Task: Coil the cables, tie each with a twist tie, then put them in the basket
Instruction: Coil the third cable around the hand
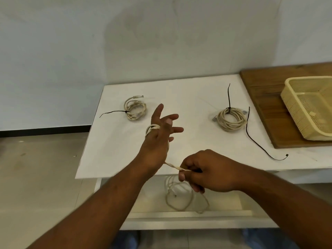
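Cable [172, 166], over the near edge of the white bench [179, 97], loops the spread left hand [158, 139] and is pinched by the right hand [210, 171]; left coil [136, 109], right coil [231, 119] and basket [294, 114] sit beyond.

From the wearer's head, one camera looks forward and down at a white table [179, 90]. Close range (wide-angle lens), wall [161, 42] behind.

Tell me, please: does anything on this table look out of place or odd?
Nothing is spilled or damaged. Small things only: the tie tail on the right coil sticks straight up, that on the left coil lies out sideways, and the cable pinched by the right hand hangs in loose loops below the table edge.
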